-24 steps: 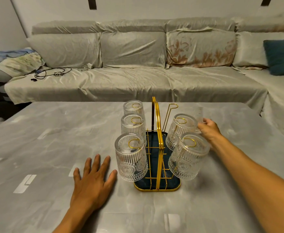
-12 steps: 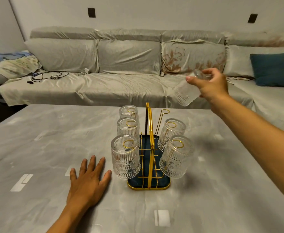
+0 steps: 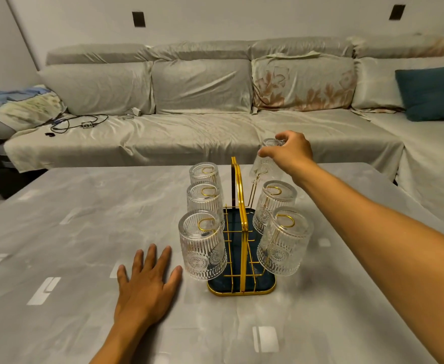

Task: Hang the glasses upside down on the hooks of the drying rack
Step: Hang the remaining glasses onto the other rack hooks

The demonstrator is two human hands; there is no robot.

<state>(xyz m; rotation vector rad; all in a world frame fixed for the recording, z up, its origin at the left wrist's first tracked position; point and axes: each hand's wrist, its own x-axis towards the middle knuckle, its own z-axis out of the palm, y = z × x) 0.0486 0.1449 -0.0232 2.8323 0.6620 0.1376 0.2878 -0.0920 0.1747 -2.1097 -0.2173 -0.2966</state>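
A gold wire drying rack (image 3: 241, 291) with a dark blue tray stands mid-table. Three ribbed clear glasses hang upside down on its left hooks, the nearest glass (image 3: 202, 245) beside my left hand. Two more hang on the right, the nearest right glass (image 3: 283, 243) tilting outward. My right hand (image 3: 289, 151) grips the base of another clear glass (image 3: 264, 166), held mouth-down over the far right hook, whose gold stem shows just beneath it. My left hand (image 3: 147, 282) lies flat on the table, fingers spread, left of the rack.
The grey marbled table (image 3: 71, 232) stretches wide around the rack. Behind it runs a covered sofa (image 3: 189, 137) with a teal cushion (image 3: 433, 93), cables (image 3: 79, 123) and folded bedding at its left end.
My right hand lifted the glass from beside the rack, turned it upside down in the air, and has brought it down over the far right hook. My left hand stayed flat.
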